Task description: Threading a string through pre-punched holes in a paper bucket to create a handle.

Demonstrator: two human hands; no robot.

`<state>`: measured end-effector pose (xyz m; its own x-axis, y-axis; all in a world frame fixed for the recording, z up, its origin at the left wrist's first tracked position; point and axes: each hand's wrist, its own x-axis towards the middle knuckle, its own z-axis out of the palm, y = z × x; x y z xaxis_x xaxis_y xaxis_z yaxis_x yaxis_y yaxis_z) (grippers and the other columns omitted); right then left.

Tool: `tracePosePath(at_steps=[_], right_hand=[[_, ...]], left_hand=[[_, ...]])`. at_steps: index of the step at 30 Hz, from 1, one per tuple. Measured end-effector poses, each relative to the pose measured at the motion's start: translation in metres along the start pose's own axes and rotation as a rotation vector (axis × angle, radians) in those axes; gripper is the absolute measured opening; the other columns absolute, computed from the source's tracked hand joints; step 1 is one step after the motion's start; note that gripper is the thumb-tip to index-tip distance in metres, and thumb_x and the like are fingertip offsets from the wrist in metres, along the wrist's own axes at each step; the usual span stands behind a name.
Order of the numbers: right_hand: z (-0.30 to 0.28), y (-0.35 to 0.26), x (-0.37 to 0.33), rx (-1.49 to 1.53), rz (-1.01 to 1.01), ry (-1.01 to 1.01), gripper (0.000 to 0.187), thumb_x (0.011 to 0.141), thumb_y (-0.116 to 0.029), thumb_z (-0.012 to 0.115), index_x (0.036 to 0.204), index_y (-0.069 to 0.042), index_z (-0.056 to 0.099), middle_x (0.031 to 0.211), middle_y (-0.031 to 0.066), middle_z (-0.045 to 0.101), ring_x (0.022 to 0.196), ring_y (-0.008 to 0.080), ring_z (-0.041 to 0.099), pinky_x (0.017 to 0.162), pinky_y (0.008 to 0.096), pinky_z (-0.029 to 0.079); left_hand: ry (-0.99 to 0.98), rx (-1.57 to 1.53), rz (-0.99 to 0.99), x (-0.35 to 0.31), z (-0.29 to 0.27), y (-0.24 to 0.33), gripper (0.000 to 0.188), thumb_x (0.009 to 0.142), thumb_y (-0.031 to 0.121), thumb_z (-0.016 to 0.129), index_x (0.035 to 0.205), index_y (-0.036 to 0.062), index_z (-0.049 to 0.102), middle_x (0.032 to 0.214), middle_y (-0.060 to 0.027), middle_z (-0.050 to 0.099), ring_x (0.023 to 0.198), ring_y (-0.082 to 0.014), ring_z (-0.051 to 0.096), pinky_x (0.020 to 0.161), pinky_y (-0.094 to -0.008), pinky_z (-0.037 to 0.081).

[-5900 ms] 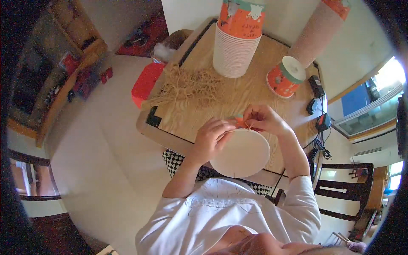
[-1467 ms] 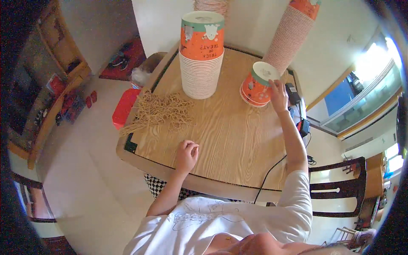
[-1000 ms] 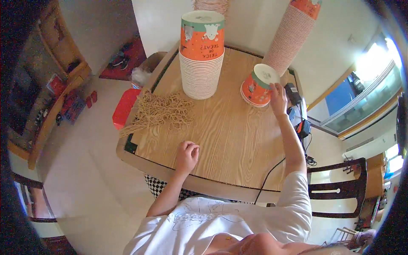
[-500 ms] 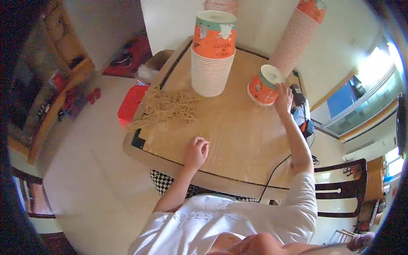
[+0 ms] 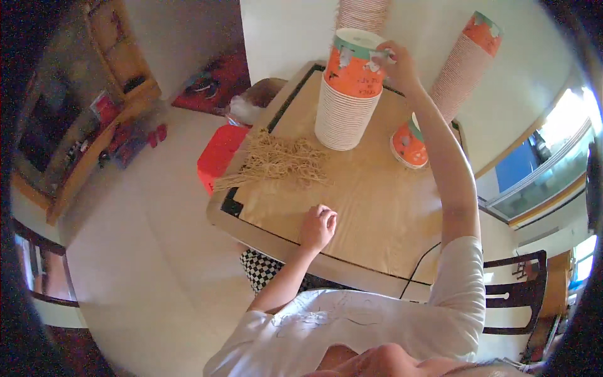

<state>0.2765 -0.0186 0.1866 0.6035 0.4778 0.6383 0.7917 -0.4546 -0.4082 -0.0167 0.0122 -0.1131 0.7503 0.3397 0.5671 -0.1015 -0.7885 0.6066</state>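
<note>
A: What's the biggest thing around that grip?
B: The wood-grain table [image 5: 370, 207], spread below the right hand [image 5: 399, 66] and towards the person

A: And the stacks?
B: The leaning stack [image 5: 463, 75] of paper buckets rises to the right of the grip, past the forearm. The tall stack [image 5: 347, 119] stands just left of and below that hand, bottoms up, with mostly white rims showing

A: Then what, going down in size?
B: A tan stringy tangle [image 5: 282, 160] on the table, left of the grip and nearer the person; past it, further left, a red container [image 5: 220, 154] beside the table edge. The short stack [image 5: 409, 147] sits nearer the person than the grip, partly hidden by the right forearm

A: So what is the hand on?
B: The top bucket [image 5: 352, 74] of the tall one, orange with a green band. The fingers touch its upper right side, but they're blurred, so I can't tell whether they grip it or merely rest there

A: And the left hand [image 5: 319, 229]?
B: Nearer the person than the grip and to its left, over the table's near part, fingers curled closed
</note>
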Motion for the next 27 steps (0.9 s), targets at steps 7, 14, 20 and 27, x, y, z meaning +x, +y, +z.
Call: tracePosePath(at_steps=[7, 14, 20, 27], right_hand=[[-0.003, 0.025, 0.035, 0.111, -0.201, -0.059, 0.015, 0.077, -0.017, 0.068, 0.088, -0.009, 0.064, 0.072, 0.0013, 0.064, 0.063, 0.011, 0.058, 0.059, 0.0278, 0.046], [-0.01, 0.012, 0.046, 0.02, -0.131, -0.052, 0.014, 0.074, -0.019, 0.07, 0.082, -0.008, 0.065, 0.076, 0.0022, 0.065, 0.067, 0.0125, 0.06, 0.063, 0.0268, 0.047], [-0.008, 0.008, 0.047, -0.136, -0.145, 0.046, 0.018, 0.072, -0.027, 0.072, 0.08, -0.012, 0.066, 0.101, 0.0103, 0.057, 0.099, 0.025, 0.054, 0.084, 0.0348, 0.044], [-0.035, -0.016, 0.063, -0.111, -0.248, 0.223, 0.017, 0.075, -0.009, 0.068, 0.091, -0.006, 0.064, 0.096, 0.0048, 0.063, 0.093, 0.0169, 0.058, 0.083, 0.0272, 0.043]], left_hand=[[-0.013, -0.048, -0.051, -0.001, 0.005, -0.001, 0.008, 0.073, 0.008, 0.066, 0.079, 0.0089, 0.061, 0.084, -0.007, 0.058, 0.082, -0.027, 0.057, 0.071, -0.0382, 0.047], [-0.002, -0.059, -0.042, 0.001, 0.003, -0.001, 0.01, 0.072, 0.009, 0.066, 0.079, 0.0095, 0.06, 0.083, -0.0067, 0.058, 0.08, -0.0276, 0.057, 0.07, -0.0394, 0.047], [-0.018, -0.063, -0.059, -0.004, 0.011, -0.009, 0.007, 0.076, 0.012, 0.064, 0.081, 0.0087, 0.061, 0.085, -0.0077, 0.057, 0.082, -0.0267, 0.055, 0.071, -0.038, 0.047], [-0.025, -0.067, -0.076, -0.005, 0.01, -0.008, 0.007, 0.075, 0.011, 0.064, 0.081, 0.0087, 0.061, 0.087, -0.0072, 0.056, 0.082, -0.0267, 0.055, 0.07, -0.0383, 0.047]])
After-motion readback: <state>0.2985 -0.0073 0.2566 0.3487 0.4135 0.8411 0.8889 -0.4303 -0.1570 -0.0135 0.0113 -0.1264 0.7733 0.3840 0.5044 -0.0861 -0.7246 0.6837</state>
